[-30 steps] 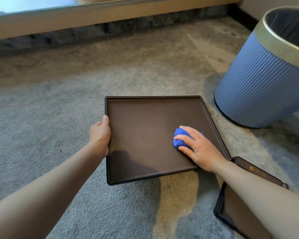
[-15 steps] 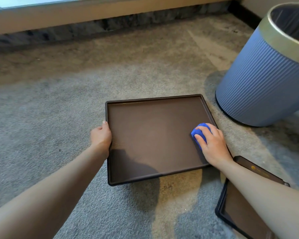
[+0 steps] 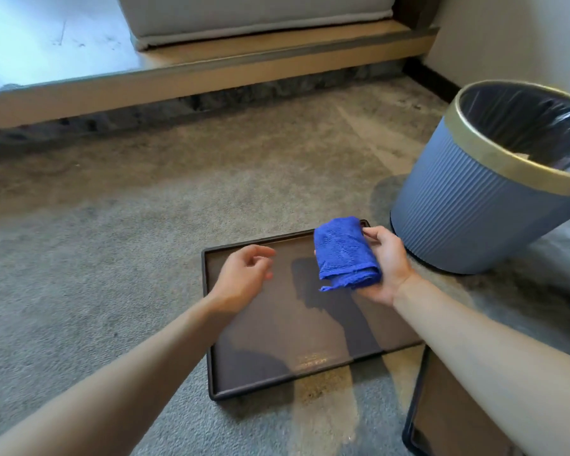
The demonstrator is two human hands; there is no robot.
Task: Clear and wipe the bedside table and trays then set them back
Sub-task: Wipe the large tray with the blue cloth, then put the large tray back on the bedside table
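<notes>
A dark brown square tray [image 3: 277,363] lies flat on the grey carpet in front of me. My right hand [image 3: 387,268] is lifted above the tray's far right corner, palm up, holding a folded blue cloth [image 3: 344,253]. My left hand [image 3: 244,274] hovers over the tray's left part with fingers loosely apart, holding nothing and not touching the tray. A second dark tray [image 3: 441,422] lies at the lower right, partly hidden under my right forearm.
A blue ribbed waste bin [image 3: 474,209] with a gold rim and a black liner stands just right of the tray. A low wooden platform edge [image 3: 195,77] with a grey cushion runs along the back. A wall closes the right.
My right hand lifted the blue cloth off the tray surface and turned palm up. My left hand let go of the tray's left rim and rose over it. The view tilted upward.
</notes>
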